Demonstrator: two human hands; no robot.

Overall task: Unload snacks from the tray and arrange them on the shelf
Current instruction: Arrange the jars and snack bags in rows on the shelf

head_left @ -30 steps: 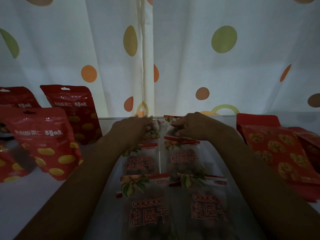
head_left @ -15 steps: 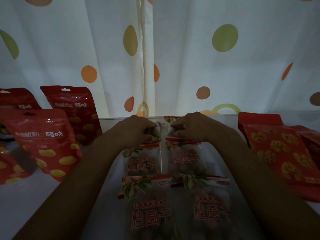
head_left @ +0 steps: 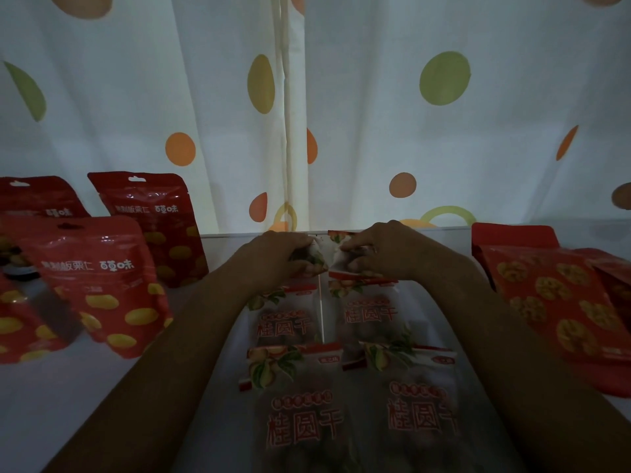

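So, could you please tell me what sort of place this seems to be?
Probably a staged shop shelf or home storage spot: red snack pouches stand on a white shelf, clear fruit packets lie in rows, and a polka-dot curtain hangs right behind.

Left grip [head_left: 280, 254] fingers, flat 1 s ago, now curled round top of far left packet [head_left: 312, 260].
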